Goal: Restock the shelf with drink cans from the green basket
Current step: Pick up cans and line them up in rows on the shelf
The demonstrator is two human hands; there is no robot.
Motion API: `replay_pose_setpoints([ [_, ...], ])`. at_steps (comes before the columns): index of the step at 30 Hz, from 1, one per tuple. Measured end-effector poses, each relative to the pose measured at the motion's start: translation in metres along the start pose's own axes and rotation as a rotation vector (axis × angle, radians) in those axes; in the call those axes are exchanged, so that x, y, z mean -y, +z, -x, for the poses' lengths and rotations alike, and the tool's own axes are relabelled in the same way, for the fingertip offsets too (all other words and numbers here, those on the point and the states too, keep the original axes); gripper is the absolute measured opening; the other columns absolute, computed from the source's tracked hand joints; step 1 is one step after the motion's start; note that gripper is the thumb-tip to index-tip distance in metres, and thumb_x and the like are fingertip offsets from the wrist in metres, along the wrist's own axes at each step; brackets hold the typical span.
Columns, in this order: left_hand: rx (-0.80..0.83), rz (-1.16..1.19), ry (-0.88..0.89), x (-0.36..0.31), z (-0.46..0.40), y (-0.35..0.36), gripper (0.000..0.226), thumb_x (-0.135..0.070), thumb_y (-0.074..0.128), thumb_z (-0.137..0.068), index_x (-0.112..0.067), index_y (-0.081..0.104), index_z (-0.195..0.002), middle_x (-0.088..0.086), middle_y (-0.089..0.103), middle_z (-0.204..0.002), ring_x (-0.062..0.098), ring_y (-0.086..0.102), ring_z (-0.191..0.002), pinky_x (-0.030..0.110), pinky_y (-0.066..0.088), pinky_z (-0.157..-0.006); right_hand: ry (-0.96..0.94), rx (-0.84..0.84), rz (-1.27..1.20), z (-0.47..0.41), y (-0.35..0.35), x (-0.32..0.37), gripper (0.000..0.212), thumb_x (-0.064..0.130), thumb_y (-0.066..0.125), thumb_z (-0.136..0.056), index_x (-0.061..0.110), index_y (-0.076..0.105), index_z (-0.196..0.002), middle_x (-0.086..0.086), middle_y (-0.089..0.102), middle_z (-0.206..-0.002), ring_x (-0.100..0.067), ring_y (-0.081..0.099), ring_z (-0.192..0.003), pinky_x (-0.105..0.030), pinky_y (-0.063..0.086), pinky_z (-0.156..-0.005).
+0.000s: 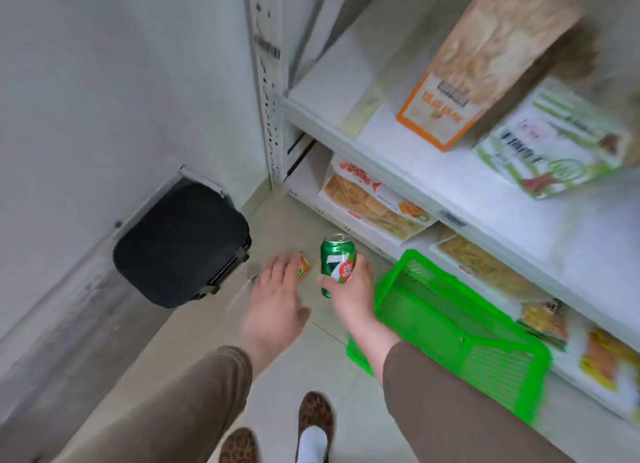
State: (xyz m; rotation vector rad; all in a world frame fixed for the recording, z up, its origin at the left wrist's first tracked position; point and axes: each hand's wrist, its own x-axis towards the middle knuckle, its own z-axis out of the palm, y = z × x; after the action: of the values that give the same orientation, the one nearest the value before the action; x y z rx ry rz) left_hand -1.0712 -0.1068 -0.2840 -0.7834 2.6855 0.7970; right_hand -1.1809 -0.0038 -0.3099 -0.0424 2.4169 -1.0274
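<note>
Shelf unit [408,151] — right side of the view, its upright post at its left end. Upper board: two packets, one [485,68] left of and leaning over the other [554,144]. Lower board: snack packs [374,203] in a row. Basket [485,341] — on the floor just before the lower board. Right hand [349,289], left of the basket, grips an upright can [337,260]. Left hand [277,296], further left, partly covers a second can [303,270]. Bin [180,244] — far left, against the wall. Two shoes [311,424] at the near edge.
</note>
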Motion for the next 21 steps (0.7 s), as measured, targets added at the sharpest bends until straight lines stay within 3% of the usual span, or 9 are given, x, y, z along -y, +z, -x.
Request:
replay_pose_setpoints([
  [5,-0.113,-0.034,0.154,-0.083,0.052,-0.138,0.095,-0.035,0.067,-0.081,-0.013,0.013,-0.156,0.010,0.013,-0.163,0.027,0.008,-0.151,0.040,0.011,-0.122,-0.123,-0.104,-0.121,0.080,-0.119,0.117,0.078,0.019,0.089,-0.069,0.012,0.047,-0.135,-0.007,0.053,-0.125,-0.025,0.055,-0.115,-0.041,0.045,-0.102],
  [11,-0.237,-0.169,0.309,-0.174,0.118,-0.272,0.095,-0.038,0.059,-0.080,-0.018,0.007,-0.156,0.003,0.005,-0.164,0.023,-0.001,-0.151,0.038,0.005,-0.122,-0.284,-0.273,-0.193,0.180,-0.247,0.218,0.084,0.018,0.088,-0.070,0.013,0.043,-0.141,-0.003,0.051,-0.134,-0.019,0.050,-0.125,-0.029,0.040,-0.106],
  [13,-0.261,-0.191,0.367,-0.203,0.135,-0.304,0.094,-0.032,0.057,-0.079,-0.018,0.006,-0.157,0.004,0.005,-0.164,0.023,-0.002,-0.151,0.039,0.004,-0.122,-0.326,-0.327,-0.192,0.205,-0.285,0.238,0.082,0.019,0.088,-0.070,0.013,0.045,-0.139,-0.002,0.053,-0.132,-0.018,0.052,-0.124,-0.030,0.041,-0.106],
  [21,-0.337,-0.264,0.541,-0.315,0.162,-0.359,0.098,-0.045,0.063,-0.084,-0.018,0.002,-0.157,0.006,0.003,-0.164,0.025,-0.002,-0.151,0.040,0.006,-0.122,-0.397,-0.496,-0.238,0.244,-0.406,0.260,0.080,0.021,0.088,-0.069,0.018,0.045,-0.136,-0.001,0.058,-0.132,-0.018,0.055,-0.120,-0.035,0.046,-0.101],
])
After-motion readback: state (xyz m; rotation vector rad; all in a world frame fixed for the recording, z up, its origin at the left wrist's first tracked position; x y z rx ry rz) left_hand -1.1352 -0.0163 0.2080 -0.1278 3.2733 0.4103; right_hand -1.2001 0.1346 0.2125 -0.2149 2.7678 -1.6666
